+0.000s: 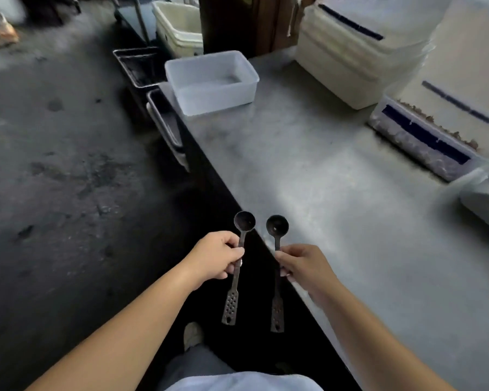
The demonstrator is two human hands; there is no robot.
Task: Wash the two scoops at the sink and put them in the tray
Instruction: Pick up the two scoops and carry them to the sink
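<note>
I hold two dark metal scoops with round bowls and long handles that end in perforated tabs. My left hand (216, 256) grips the left scoop (244, 221) at mid-handle, bowl pointing away from me. My right hand (301, 262) grips the right scoop (277, 227) the same way. Both scoops hang side by side over the front edge of a steel counter (308, 170). A white plastic tray (251, 73) stands at the counter's far left corner. No sink is in view.
Stacked cream tubs (359, 60) and a lidded container with a dark label (424, 142) line the counter's right side. A clear bag (486, 198) lies at far right. Metal pans (137, 66) sit left of the counter above a grey concrete floor (62, 179).
</note>
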